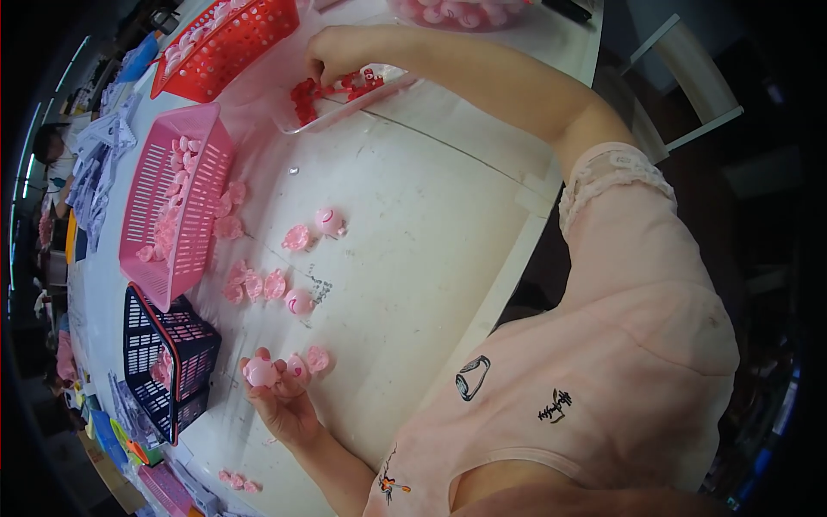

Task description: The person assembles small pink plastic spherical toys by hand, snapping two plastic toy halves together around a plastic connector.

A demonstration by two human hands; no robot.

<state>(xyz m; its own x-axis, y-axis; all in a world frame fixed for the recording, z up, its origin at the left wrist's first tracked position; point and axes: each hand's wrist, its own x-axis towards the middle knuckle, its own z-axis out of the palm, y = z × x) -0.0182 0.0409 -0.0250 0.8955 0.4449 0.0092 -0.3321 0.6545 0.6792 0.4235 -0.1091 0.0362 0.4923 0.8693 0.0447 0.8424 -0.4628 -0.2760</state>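
My left hand [284,401] rests on the white table [431,224] near its lower edge and is closed around a round pink plastic piece [259,372]. Two more small pink pieces [308,360] lie right beside its fingers. My right hand [332,52] reaches far across to a clear shallow tray [392,86] of small red parts [303,96], its fingertips pinched together over them. Whether a red part sits between the fingers is hidden. Between the hands lie several loose pink pieces, among them a round one [328,221] and another [299,302].
A pink slotted basket [159,207] holding pink pieces stands on the left, with a red basket [245,39] beyond it and a dark blue basket [146,345] nearer. A clear container of pink parts [457,13] stands at the far edge. Another person sits far left.
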